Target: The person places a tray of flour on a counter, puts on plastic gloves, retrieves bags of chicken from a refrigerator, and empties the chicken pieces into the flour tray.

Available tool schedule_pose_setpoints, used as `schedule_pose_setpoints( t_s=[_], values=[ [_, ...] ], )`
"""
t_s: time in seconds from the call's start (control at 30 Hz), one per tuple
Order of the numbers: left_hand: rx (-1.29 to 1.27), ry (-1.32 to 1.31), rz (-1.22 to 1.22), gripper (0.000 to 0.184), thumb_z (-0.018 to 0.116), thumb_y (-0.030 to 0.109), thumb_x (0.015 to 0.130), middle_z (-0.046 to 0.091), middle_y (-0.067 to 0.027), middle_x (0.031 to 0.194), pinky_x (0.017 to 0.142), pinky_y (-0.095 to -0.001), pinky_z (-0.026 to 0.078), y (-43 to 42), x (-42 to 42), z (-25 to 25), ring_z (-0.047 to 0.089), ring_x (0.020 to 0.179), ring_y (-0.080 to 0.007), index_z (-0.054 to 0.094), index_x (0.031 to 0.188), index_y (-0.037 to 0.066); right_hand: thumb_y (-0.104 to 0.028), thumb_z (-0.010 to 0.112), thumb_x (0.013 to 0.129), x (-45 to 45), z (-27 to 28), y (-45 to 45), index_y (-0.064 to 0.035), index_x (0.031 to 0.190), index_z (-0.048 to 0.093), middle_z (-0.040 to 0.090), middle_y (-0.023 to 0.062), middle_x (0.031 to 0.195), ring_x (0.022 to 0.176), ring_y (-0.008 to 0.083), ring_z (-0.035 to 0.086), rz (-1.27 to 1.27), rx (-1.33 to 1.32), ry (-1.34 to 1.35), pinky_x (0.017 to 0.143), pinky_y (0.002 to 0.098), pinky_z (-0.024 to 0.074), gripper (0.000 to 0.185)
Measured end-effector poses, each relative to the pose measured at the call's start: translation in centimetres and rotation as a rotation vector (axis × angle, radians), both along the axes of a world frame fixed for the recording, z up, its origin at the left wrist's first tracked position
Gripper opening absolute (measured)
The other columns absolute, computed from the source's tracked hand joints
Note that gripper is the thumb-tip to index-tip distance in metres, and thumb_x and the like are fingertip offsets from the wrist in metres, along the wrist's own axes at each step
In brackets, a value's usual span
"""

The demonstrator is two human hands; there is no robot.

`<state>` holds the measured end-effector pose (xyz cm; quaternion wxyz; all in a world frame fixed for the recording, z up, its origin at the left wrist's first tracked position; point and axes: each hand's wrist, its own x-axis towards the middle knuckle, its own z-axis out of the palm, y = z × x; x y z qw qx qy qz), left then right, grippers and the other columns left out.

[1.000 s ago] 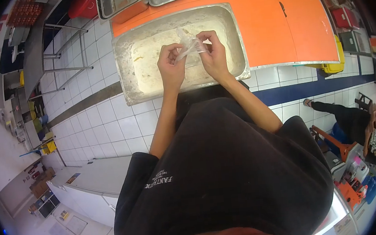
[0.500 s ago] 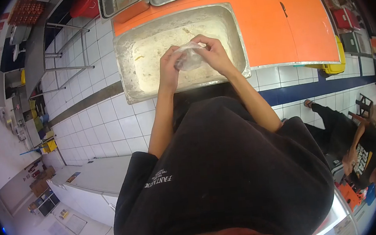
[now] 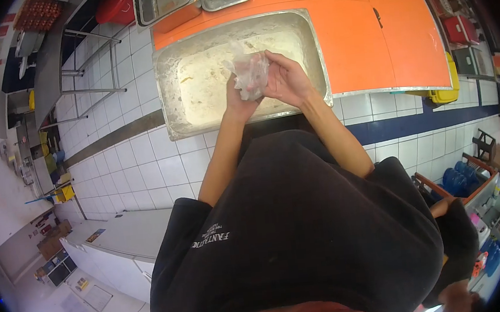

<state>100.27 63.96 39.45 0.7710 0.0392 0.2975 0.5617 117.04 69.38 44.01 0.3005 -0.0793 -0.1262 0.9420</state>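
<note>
One wide-angle camera, worn on the person's head, looks forward and steeply down. The wearer's dark shirt fills the frame from the middle down to six o'clock, nearest the lens. Toward twelve o'clock, at arm's reach, it takes in the hands and a metal basin, seen from above; the orange bench spreads to one o'clock. Tiled floor curves away at nine, another person shows at four, and black rounds the corners.
</note>
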Motion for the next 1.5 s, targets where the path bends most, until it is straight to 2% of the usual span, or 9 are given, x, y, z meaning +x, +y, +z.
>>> schedule_pose_setpoints(
  t_s=[0.07,0.13,0.37,0.43,0.53,0.67,0.93,1.37,1.5],
  values=[
    [0.021,-0.042,0.008,0.047,0.045,0.042,0.107,0.068,-0.0055,0.123,0.098,-0.0424,0.054,-0.3,0.4,-1.7,0.066,0.112,-0.0211,0.059,0.137,0.01,-0.038,0.038,0.113,0.1,0.4,0.1,-0.001,0.138,0.055,0.068,0.016,0.13,0.099,0.0237,0.073,0.069,0.085,0.144,0.054,0.0257,0.0472,0.048],
    [0.004,0.145,0.085,0.058,0.041,0.055,0.107,0.064,-0.0082,0.133,0.102,-0.0448,0.053,-0.3,0.8,-2.0,0.063,0.122,-0.0232,0.053,0.144,0.012,-0.04,0.034,0.114,-0.1,0.9,0.0,-0.0037,0.154,0.04,0.058,0.0196,0.147,0.103,0.0255,0.073,0.0,0.158,-0.042,0.049,0.0236,0.0438,0.054],
    [0.103,0.408,0.185,0.047,0.043,0.046,0.111,0.065,-0.0073,0.127,0.098,-0.042,0.053,0.6,-1.1,1.6,0.064,0.118,-0.0205,0.055,0.137,0.009,-0.035,0.04,0.113,-0.2,1.7,0.9,-0.0066,0.159,0.033,0.053,0.018,0.153,0.107,0.0254,0.072,-0.107,0.201,-0.256,0.05,0.0228,0.0439,0.054],
    [0.182,0.712,0.076,0.035,0.052,0.033,0.111,0.066,-0.0086,0.125,0.094,-0.0381,0.055,0.6,-1.5,1.8,0.067,0.112,-0.0193,0.056,0.133,0.007,-0.029,0.05,0.11,-0.1,0.8,1.4,-0.006,0.155,0.04,0.06,0.0147,0.146,0.106,0.0221,0.073,-0.147,0.236,-0.363,0.052,0.0231,0.0442,0.052],
    [0.134,0.505,0.239,0.023,0.064,0.024,0.107,0.07,-0.0078,0.114,0.088,-0.0336,0.057,1.3,-1.6,2.3,0.069,0.102,-0.0161,0.058,0.12,0.007,-0.023,0.059,0.106,-0.3,0.2,1.7,-0.0042,0.142,0.057,0.07,0.0102,0.129,0.099,0.0157,0.072,-0.215,0.378,-0.647,0.053,0.0245,0.0457,0.04],
    [0.089,0.513,0.271,0.023,0.062,0.027,0.108,0.07,-0.0069,0.113,0.088,-0.035,0.057,1.9,-1.7,2.9,0.069,0.102,-0.0165,0.058,0.118,0.007,-0.024,0.066,0.104,-0.6,-0.1,1.9,-0.0022,0.13,0.068,0.075,0.0073,0.113,0.093,0.0092,0.067,-0.117,0.585,-0.858,0.057,0.0241,0.0478,0.033],
    [-0.032,0.547,0.383,0.024,0.065,0.032,0.106,0.059,0.0033,0.087,0.053,-0.0206,0.039,3.2,-2.6,2.1,0.048,0.063,-0.0039,0.057,0.112,0.011,-0.024,0.074,0.099,-0.7,0.1,2.5,-0.0013,0.113,0.073,0.074,0.0021,0.094,0.073,0.0065,0.061,-0.188,0.47,-0.822,0.057,0.0234,0.0465,0.027],
    [-0.026,0.441,0.332,0.025,0.068,0.026,0.104,0.064,0.0011,0.097,0.063,-0.0223,0.046,3.5,-3.1,2.5,0.056,0.073,-0.0067,0.055,0.121,0.012,-0.014,0.077,0.094,-0.7,0.1,2.1,-0.0036,0.119,0.069,0.065,-0.0022,0.084,0.062,0.0049,0.051,-0.133,0.53,-0.847,0.05,0.0236,0.038,0.028],
    [0.049,0.445,0.299,0.035,0.068,0.02,0.103,0.065,-0.0027,0.114,0.082,-0.0277,0.052,3.1,-3.0,2.5,0.062,0.094,-0.0114,0.051,0.132,0.01,-0.014,0.07,0.097,-0.5,1.3,1.7,-0.0019,0.127,0.067,0.07,0.004,0.098,0.063,0.0071,0.054,-0.159,0.517,-0.773,0.047,0.0238,0.037,0.033]
  ],
)
